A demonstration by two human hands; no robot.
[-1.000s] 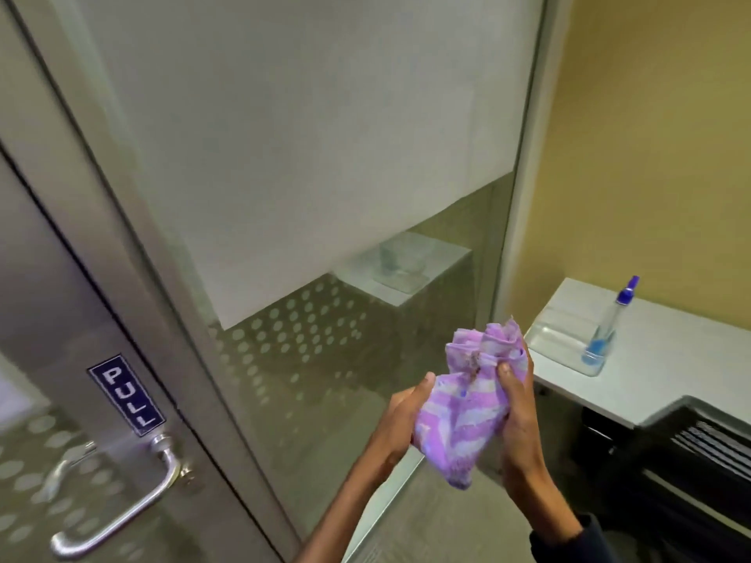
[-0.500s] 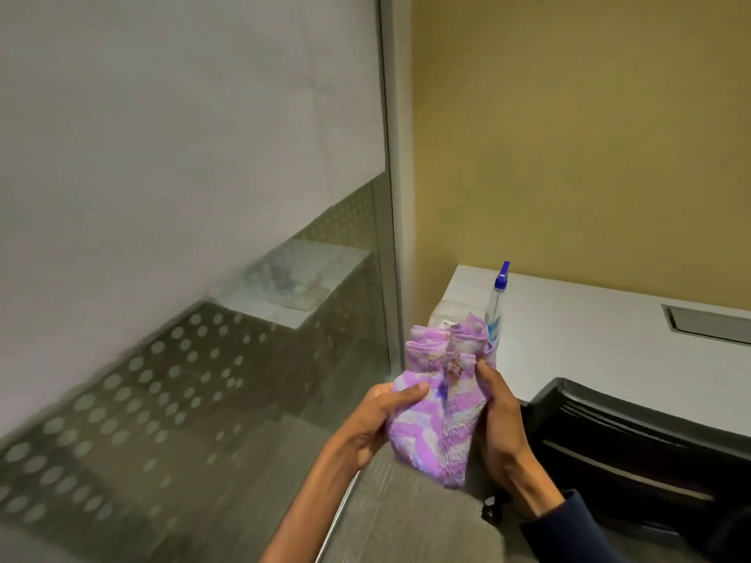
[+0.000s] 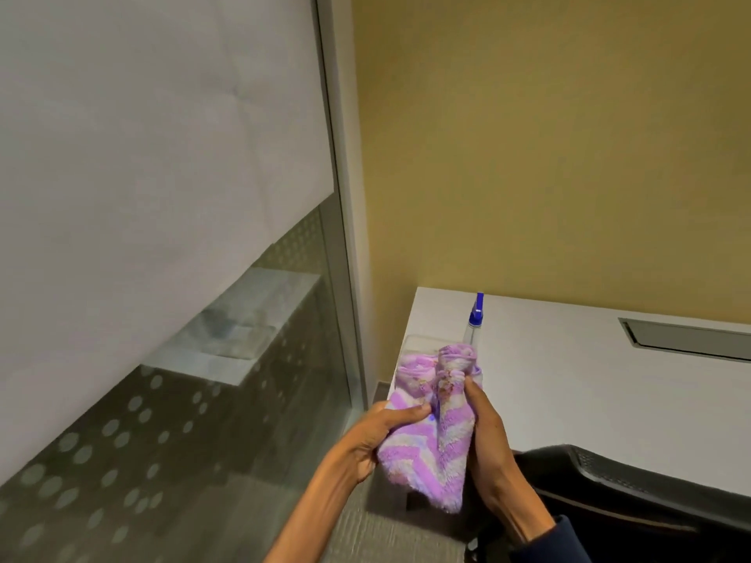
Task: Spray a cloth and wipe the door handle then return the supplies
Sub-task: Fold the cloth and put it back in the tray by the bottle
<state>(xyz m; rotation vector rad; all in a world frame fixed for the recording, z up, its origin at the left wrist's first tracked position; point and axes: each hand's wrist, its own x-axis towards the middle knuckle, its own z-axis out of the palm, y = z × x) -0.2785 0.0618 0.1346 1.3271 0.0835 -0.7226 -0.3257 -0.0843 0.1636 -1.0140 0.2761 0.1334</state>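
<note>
Low in the frame's centre, the left hand (image 3: pixel 376 434) and right hand (image 3: pixel 485 430) clamp their fingers on a bunched purple striped cloth (image 3: pixel 426 440). It hides most of a clear tray (image 3: pixel 418 342) and part of the spray bottle (image 3: pixel 474 321) on the white tabletop (image 3: pixel 589 400); a black chair (image 3: pixel 634 505) sits lower right.

1. No readable text, label, brand, number or sign anywhere in view.
2. Spray bottle (image 3: pixel 474 319): no legible print.
3. Cloth (image 3: pixel 430 424): stripes only, no lettering.
4. Glass panel (image 3: pixel 170 400): dots only, no words.
</note>
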